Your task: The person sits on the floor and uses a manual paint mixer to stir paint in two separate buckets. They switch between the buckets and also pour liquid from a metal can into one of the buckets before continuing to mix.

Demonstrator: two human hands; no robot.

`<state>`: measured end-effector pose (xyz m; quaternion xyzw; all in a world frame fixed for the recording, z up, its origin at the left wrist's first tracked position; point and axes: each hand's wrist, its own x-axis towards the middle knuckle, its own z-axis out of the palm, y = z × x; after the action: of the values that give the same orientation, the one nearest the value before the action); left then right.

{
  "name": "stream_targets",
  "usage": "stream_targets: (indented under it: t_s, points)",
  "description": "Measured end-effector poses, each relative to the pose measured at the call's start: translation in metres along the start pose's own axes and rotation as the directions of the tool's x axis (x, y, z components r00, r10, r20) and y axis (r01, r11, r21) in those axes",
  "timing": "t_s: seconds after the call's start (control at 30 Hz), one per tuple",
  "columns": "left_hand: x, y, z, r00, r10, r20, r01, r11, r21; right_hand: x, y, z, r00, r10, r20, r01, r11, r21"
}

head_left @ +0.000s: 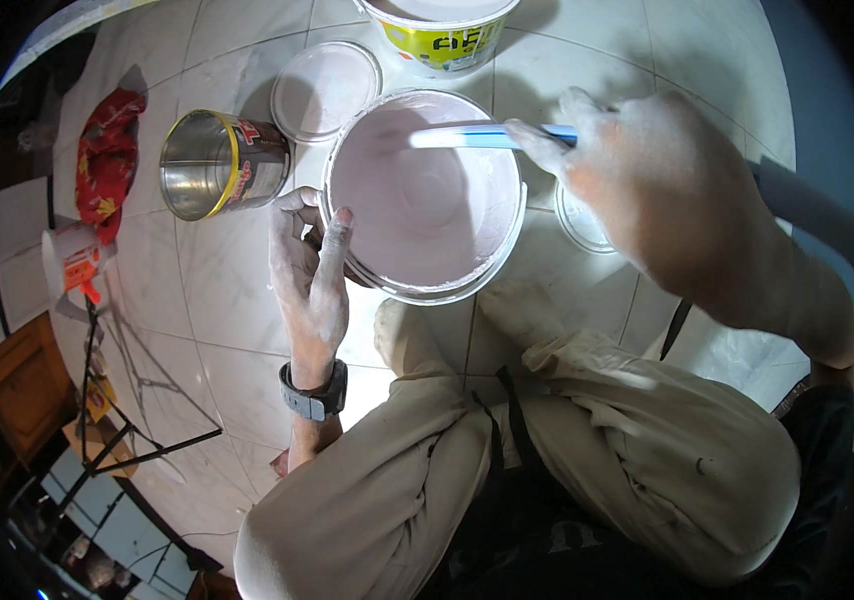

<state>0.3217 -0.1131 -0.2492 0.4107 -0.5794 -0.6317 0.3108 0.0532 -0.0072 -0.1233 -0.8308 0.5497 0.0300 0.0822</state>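
While my right hand (pixel 662 175) works the blue-and-white stick (pixel 487 136) over the open bucket (pixel 502 228), my left hand (pixel 314 270) steadies the near left of its rim. Right: fingers closed round the stick, thumb and forefinger reaching along it. Left: thumb over the rim, fingers curled outside, pinching the wall between them. Bucket stands on the tiled floor (pixel 232 310), just ahead of my feet; pale pinkish mix (pixel 382 215) inside, smears up the walls. Far end of the stick blurred; cannot tell how deep it sits, if at all.

Stirring, I judge. Best done with slow, full turns, stick well down, scraping bottom and corners where lumps would hide. Too fast and it may slop over. Left grip should stay firm, or the bucket could creep round with the stroke.

Neighbours: open tin (pixel 267 158) to the left, pale lid (pixel 327 88) beyond it, second bucket (pixel 447 45) ahead. Worth keeping elbows clear of all three.
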Motion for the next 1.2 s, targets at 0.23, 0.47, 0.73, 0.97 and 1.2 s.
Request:
stream_targets:
  t_s: [0.23,0.47,0.73,0.97,1.2]
  points:
    - [0.002,-0.008,-0.004,0.999,0.038,0.017,-0.039,0.999,0.025,0.003,-0.019,-0.017,0.949,-0.037,0.314,-0.016,0.986,0.164]
    - [-0.001,0.002,0.002,1.0,-0.021,0.0,0.021,1.0,-0.014,0.01,-0.008,0.008,0.994,0.095,0.051,-0.089,0.991,-0.097]
    - [0.001,-0.001,0.001,0.999,-0.017,0.03,0.017,1.0,0.009,0.006,-0.022,-0.013,0.95,0.007,0.313,-0.014,1.0,0.022]
    - [-0.003,0.002,-0.001,0.998,-0.055,0.024,0.055,0.998,0.005,0.008,0.003,0.005,0.994,0.088,-0.058,-0.086,0.996,0.031]
    - [-0.001,-0.004,-0.002,1.0,-0.007,0.013,0.007,0.999,0.038,0.004,-0.029,-0.017,0.912,0.017,0.409,-0.001,0.999,-0.039]
